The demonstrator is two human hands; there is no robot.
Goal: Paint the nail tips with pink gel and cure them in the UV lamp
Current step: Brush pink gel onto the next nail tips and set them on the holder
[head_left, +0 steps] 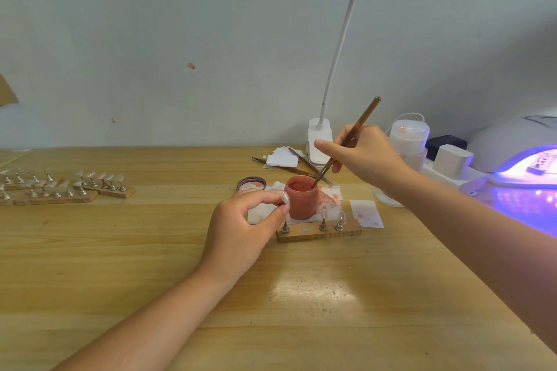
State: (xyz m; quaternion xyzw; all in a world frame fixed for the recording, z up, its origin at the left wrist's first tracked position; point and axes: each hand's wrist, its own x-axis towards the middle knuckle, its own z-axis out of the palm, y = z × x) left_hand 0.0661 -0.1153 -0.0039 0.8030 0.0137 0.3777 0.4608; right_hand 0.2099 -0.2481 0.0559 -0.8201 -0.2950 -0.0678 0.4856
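An open jar of pink gel (pixel 301 201) stands mid-table on stained paper. My right hand (pixel 361 152) grips a brown brush (pixel 346 141) whose bristle end dips into the jar. Just left of the jar, my left hand (pixel 241 226) pinches a clear nail tip (pixel 285 199) on a small metal stand. In front of the jar lies a wooden holder strip (pixel 319 233) carrying three stands with nail tips. The UV lamp (pixel 524 166) glows violet at the far right, and a strip of tips lies inside it.
Several more strips of nail tips (pixel 60 187) lie at the left. The jar's lid (pixel 251 183) sits behind the jar. Tweezers and paper scraps (pixel 286 159), a white desk lamp (pixel 321 141), a power strip (pixel 452 175) and a white container (pixel 408 141) crowd the back right.
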